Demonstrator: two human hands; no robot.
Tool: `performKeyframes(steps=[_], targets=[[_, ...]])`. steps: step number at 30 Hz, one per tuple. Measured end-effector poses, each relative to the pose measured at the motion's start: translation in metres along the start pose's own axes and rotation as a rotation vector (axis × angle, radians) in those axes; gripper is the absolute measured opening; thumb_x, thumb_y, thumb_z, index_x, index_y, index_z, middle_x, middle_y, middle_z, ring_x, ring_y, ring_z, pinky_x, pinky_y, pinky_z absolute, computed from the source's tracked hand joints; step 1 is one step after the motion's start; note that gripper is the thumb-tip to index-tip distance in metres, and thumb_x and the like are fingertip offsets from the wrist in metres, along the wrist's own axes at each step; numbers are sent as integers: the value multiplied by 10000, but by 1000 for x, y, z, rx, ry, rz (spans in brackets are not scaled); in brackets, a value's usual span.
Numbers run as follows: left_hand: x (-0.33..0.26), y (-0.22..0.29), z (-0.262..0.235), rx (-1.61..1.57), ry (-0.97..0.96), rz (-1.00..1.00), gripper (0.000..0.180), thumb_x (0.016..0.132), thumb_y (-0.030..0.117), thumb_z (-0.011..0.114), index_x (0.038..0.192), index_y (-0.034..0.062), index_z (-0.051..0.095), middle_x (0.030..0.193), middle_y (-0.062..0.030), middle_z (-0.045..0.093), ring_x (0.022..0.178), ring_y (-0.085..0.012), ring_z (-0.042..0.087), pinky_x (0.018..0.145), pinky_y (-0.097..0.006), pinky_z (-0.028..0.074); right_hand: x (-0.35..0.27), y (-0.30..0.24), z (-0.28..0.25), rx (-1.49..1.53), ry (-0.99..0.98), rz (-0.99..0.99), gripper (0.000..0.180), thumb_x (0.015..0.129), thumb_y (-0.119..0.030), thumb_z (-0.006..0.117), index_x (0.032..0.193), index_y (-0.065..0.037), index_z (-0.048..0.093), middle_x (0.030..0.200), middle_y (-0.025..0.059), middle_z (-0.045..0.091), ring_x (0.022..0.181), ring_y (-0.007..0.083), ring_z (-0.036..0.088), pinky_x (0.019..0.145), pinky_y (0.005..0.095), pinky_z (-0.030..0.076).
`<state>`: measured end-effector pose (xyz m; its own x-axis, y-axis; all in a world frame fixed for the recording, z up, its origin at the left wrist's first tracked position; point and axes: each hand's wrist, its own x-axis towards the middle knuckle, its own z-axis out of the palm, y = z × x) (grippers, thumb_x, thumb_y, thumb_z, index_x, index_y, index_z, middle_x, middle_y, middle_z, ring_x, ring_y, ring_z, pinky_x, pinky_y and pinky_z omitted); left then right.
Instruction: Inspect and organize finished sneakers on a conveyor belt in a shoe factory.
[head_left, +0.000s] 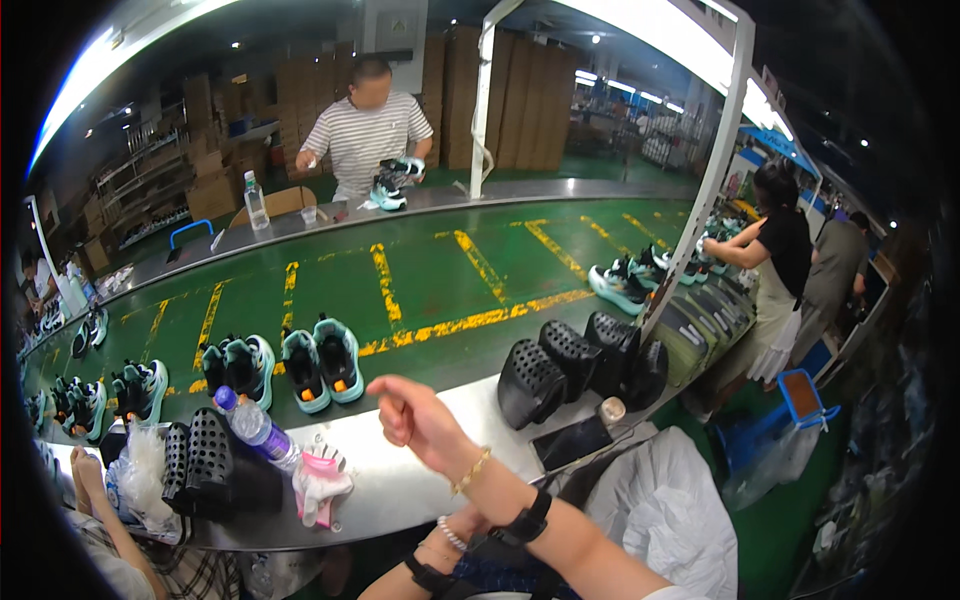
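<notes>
My right hand is raised over the near edge of the metal worktop. One digit points left and the other fingers curl loosely, with nothing seen in them. My left hand is crossed under my right forearm, which hides most of it and its fingers. Just beyond my right hand, a pair of black and mint sneakers stands at the belt's near edge. To the left of my hands lie white and pink gloves, with a purple-labelled bottle tilted beside them.
Black perforated blocks stand on the worktop, right; more stand left. A dark phone lies near a white plastic bag. Across the green belt, a person holds a sneaker. Another person's arm is at left.
</notes>
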<state>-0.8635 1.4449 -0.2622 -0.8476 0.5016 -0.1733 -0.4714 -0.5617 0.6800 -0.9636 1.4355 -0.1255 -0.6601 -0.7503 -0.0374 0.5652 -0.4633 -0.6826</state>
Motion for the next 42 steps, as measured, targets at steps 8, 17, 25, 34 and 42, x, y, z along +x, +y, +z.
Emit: performKeyframes(steps=[8, 17, 25, 34, 42], targets=[[24, 15, -23, 141, -404, -159, 313, 994, 258, 496, 1176, 10, 555, 1019, -47, 637, 908, -147, 633, 819, -273, 514, -14, 43, 18, 88, -119, 215, 247, 997, -248, 423, 1046, -43, 552, 569, -44, 365, 482, 59, 360, 434, 226, 304], [27, 23, -25, 1, -502, -318, 272, 980, 221, 545, 1145, 5, 562, 966, -31, 640, 831, -112, 635, 754, -235, 512, -31, 39, 30, 212, -197, 278, 265, 1013, -272, 394, 1091, -55, 524, 543, -48, 353, 438, 54, 349, 407, 206, 293], [35, 33, -36, -129, 437, 361, 325, 994, 339, 497, 1101, 48, 595, 943, -45, 652, 890, -138, 635, 788, -266, 508, -56, 2, -23, -414, -21, -244, 225, 999, -223, 464, 946, -32, 570, 605, -42, 412, 487, 41, 365, 446, 203, 325], [60, 185, -54, -225, 235, 787, 324, 1017, 343, 420, 795, 119, 489, 550, 41, 276, 499, -97, 290, 490, -266, 276, -113, 55, -76, -1227, 202, -187, 339, 913, -373, 590, 986, -43, 613, 719, 133, 616, 655, 248, 604, 632, 340, 477], [62, 198, -55, -273, 454, 868, 361, 1029, 344, 395, 810, 84, 518, 572, 3, 394, 531, -122, 388, 520, -278, 346, -111, 116, -82, -352, 68, -11, 407, 945, -288, 591, 1213, 7, 513, 1060, 68, 623, 929, 181, 625, 887, 311, 479]])
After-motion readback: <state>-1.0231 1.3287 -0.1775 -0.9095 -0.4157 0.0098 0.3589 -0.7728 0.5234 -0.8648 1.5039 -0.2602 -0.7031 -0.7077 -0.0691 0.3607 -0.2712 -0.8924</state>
